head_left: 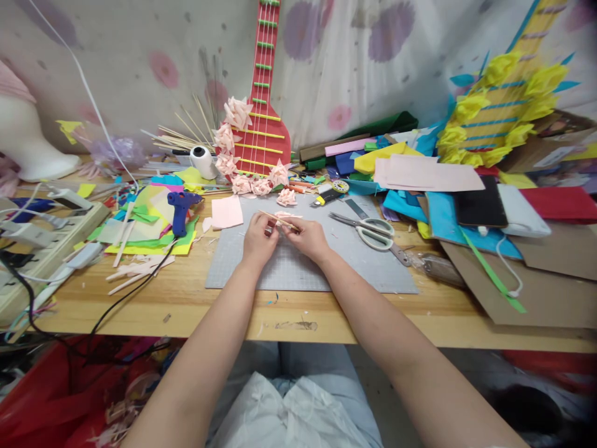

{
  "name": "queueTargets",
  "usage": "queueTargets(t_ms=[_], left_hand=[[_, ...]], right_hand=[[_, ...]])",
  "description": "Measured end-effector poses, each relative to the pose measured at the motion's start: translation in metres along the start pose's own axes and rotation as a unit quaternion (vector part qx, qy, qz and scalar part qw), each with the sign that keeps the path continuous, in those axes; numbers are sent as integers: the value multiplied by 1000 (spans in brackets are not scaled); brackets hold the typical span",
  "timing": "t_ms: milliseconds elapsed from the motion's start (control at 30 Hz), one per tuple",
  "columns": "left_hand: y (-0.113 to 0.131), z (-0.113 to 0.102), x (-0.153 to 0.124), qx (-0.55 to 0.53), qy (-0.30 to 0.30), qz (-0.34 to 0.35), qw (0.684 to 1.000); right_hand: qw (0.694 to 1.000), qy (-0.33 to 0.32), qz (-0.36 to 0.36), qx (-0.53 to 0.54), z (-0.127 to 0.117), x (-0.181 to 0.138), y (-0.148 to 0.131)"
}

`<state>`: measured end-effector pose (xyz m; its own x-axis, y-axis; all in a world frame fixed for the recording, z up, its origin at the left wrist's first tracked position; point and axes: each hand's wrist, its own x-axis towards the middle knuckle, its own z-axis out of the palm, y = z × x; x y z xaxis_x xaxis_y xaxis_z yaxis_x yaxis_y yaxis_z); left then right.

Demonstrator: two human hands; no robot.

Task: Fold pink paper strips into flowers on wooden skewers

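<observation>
Both my hands meet over the grey cutting mat (pixel 345 267). My left hand (pixel 259 239) and my right hand (pixel 305 238) are closed in a pinch on a small piece of pink paper (pixel 283 216) wrapped around a thin wooden stick (pixel 270 216). The stick pokes out to the upper left between my fingers. A finished pink paper flower (pixel 286 197) lies just beyond my hands on the mat. A square sheet of pink paper (pixel 226 212) lies at the mat's far left corner.
Scissors (pixel 370 231) lie on the mat to the right. A blue glue gun (pixel 180 210) stands on coloured paper at left. A red cardboard guitar (pixel 263 112) with pink flowers leans on the back wall. A power strip (pixel 41 239) lies far left, cardboard (pixel 550 292) far right.
</observation>
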<state>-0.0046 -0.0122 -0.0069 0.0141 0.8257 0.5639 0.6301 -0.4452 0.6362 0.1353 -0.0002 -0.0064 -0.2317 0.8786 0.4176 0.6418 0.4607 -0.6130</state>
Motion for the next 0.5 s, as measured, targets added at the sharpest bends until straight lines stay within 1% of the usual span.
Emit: queueTargets(t_ms=[200, 333, 500], left_hand=[[1, 1, -1, 12, 20, -3, 1000], [1, 1, -2, 18, 19, -1, 1000], [-1, 0, -2, 25, 9, -20, 999]], right_hand=[[1000, -3, 22, -16, -2, 1, -3], [1000, -6, 20, -8, -2, 1, -3], [1000, -11, 24, -5, 0, 1, -2]])
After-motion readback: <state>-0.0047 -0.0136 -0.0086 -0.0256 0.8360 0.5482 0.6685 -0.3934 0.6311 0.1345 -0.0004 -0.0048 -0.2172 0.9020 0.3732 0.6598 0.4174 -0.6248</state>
